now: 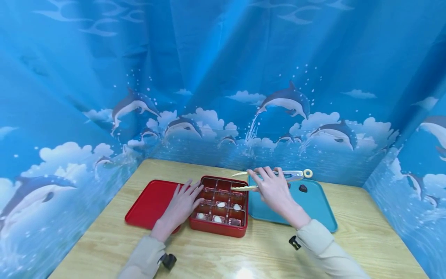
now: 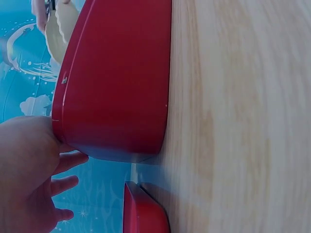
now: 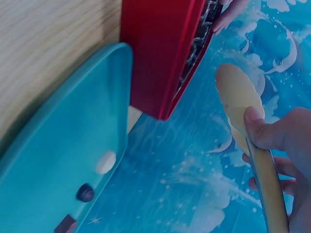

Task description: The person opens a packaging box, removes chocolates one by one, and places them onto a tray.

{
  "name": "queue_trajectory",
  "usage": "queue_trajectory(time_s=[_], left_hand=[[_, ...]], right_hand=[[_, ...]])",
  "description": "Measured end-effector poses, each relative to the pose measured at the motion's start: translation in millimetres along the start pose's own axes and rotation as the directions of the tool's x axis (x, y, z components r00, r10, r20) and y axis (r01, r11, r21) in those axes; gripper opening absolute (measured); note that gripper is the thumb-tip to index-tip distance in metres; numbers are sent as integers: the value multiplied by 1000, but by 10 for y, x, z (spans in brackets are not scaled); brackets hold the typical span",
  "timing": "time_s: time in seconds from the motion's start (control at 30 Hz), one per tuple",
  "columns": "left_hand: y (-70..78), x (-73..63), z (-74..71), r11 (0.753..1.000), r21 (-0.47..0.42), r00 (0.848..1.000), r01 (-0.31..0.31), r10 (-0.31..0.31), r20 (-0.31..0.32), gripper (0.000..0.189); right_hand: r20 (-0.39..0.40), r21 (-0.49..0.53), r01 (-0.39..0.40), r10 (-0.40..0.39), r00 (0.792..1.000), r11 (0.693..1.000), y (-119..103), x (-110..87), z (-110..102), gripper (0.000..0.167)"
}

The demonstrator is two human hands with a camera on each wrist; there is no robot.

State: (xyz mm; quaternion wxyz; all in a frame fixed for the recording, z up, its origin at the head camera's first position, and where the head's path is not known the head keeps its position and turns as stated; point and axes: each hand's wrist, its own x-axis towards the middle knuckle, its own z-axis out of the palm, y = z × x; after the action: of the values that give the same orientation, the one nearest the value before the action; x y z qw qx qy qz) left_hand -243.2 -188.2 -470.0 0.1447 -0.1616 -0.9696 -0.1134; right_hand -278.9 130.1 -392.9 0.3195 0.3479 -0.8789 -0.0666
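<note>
My right hand [image 1: 275, 190] holds a pair of tongs [image 3: 267, 184] with cream tips and metal arms. The tips are spread apart above the back right of a red tin [image 1: 218, 229], with nothing between them. Clear dividers split the tin into compartments. White chocolates [image 1: 221, 204] and a dark chocolate [image 1: 235, 222] sit in its middle and front rows. My left hand [image 1: 182, 203] is at the tin's left rim, fingers extended; in the left wrist view the tin's wall hides part of it.
Right of the tin lies a teal tray [image 1: 322, 213]. On it are a dark chocolate [image 1: 303, 188], a white piece [image 3: 105, 162] and a brown square piece [image 3: 66, 224]. A red lid [image 1: 150, 205] lies to the left, partly beneath my left arm. A dolphin-print curtain [image 1: 216, 77] stands behind the table.
</note>
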Motion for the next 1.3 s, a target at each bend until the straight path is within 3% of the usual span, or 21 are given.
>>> queue_trajectory(time_s=[0.23,0.53,0.93,1.3], left_hand=[[5,5,-9,1000,-1,1000,-13,13,11,52],[2,-8,-3,1000,7,1000,-23,23,11,48],[3,0,-2,1000,18,1000,-10,9,23,49],[21,13,1,1000,28,1000,2,-2,12,48]], right_hand=[[11,-15,141,-141,990,990,-119,183,-31,54],[76,-28,238,-235,969,971,-251,390,-68,52],[307,-225,415,-340,889,882,-487,685,-159,42],[321,-232,471,-390,863,851,-711,831,-139,23]])
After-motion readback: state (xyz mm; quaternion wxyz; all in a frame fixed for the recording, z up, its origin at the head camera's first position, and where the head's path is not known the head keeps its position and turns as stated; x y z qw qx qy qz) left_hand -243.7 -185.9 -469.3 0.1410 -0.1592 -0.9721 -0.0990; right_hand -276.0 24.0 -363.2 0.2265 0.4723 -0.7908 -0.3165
